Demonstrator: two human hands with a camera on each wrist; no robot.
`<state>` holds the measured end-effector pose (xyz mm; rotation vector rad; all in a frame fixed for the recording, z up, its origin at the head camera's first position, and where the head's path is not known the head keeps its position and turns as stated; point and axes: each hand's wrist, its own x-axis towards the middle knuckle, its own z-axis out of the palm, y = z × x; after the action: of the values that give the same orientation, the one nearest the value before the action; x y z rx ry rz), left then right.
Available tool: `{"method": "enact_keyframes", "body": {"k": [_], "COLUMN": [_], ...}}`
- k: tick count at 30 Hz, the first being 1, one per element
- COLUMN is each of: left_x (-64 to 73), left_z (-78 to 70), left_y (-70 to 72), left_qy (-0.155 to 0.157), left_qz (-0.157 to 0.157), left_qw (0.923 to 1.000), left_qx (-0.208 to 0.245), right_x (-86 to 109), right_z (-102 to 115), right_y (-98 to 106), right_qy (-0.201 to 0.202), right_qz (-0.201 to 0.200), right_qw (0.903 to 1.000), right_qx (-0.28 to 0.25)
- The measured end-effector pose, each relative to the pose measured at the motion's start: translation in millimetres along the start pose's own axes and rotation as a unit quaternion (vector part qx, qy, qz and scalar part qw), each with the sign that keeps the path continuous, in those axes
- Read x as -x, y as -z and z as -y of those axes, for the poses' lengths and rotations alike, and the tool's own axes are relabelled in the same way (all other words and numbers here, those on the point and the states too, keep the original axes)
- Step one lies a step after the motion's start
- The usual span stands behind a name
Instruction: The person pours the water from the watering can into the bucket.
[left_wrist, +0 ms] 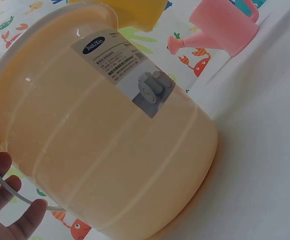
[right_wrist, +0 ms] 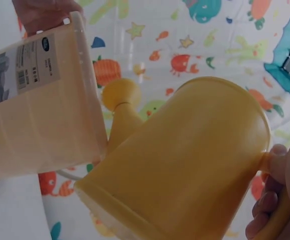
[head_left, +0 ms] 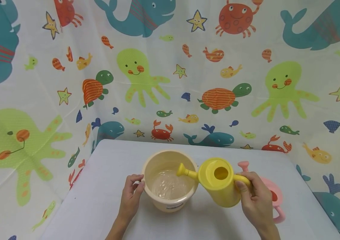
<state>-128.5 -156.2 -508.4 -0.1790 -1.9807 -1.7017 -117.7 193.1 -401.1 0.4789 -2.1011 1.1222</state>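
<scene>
A cream plastic bucket (head_left: 170, 207) stands upright on the white table, with clear, rippled water (head_left: 167, 184) inside. My left hand (head_left: 131, 194) holds its rim on the left side; a thin wire handle (left_wrist: 9, 189) passes by the fingers in the left wrist view. My right hand (head_left: 255, 199) grips the handle of a yellow watering can (head_left: 222, 192), raised above the table to the right of the bucket. The can's spout points left, and its round rose (head_left: 182, 170) hangs over the bucket's opening. The right wrist view shows the can's body (right_wrist: 195, 155) tilted beside the bucket (right_wrist: 44, 120).
A pink watering can (head_left: 276, 193) stands on the table behind and right of my right hand, partly covered by it. The white table (head_left: 106, 173) reaches back to a curtain (head_left: 163, 90) printed with sea animals, which also hangs along the sides.
</scene>
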Motion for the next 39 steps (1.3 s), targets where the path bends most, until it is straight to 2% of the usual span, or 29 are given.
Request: {"method": "enact_keyframes", "body": {"k": [11, 39], "left_x": [-0.3, -0.6], "left_z": [0.9, 0.3], "left_y": [0.4, 0.5], "left_qy": [-0.014, -0.004], "left_qz": [0.001, 0.0], "left_qw": [0.9998, 0.9999], "left_qx": [0.012, 0.01], "right_x": [-1.4, -6.0], "right_z": [-0.1, 1.7], "right_y": [0.3, 2.3], "right_qy": [0.004, 0.012], "right_qz": [0.0, 0.006], "right_qw": [0.9999, 0.9998], "right_qx": [0.016, 0.017]}}
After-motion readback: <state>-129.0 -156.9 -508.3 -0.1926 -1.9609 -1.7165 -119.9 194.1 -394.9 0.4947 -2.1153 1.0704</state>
